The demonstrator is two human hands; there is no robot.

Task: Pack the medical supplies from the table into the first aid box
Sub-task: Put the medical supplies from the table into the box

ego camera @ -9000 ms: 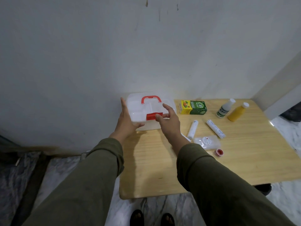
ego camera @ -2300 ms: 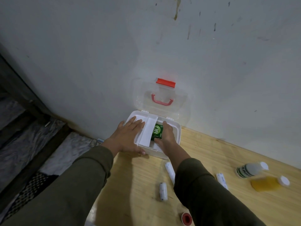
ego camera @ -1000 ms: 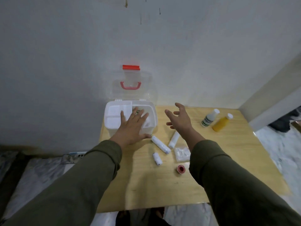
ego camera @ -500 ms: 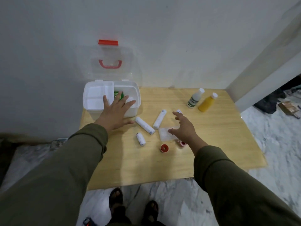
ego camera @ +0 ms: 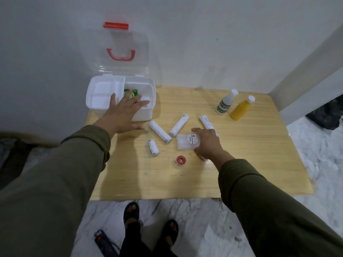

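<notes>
The white first aid box [ego camera: 148, 101] stands open at the table's back left, its clear lid [ego camera: 118, 52] leaning on the wall. A green carton [ego camera: 130, 92] lies inside. My left hand [ego camera: 123, 113] rests flat with spread fingers on the box's front rim. My right hand [ego camera: 207, 143] hovers, fingers apart, over the right edge of a clear packet [ego camera: 185, 142]. Several white bandage rolls [ego camera: 160, 134] lie between the hands, and a red tape roll [ego camera: 181, 160] sits nearer to me.
A white bottle [ego camera: 225, 104] and a yellow bottle [ego camera: 241, 111] stand at the back right of the wooden table [ego camera: 250, 154]. The wall runs behind the table. My feet and a black power strip [ego camera: 105, 243] are on the marble floor.
The green carton went into the box. My right hand left the box, swung right and came down over the clear packet. My left hand has stayed on the box's front.
</notes>
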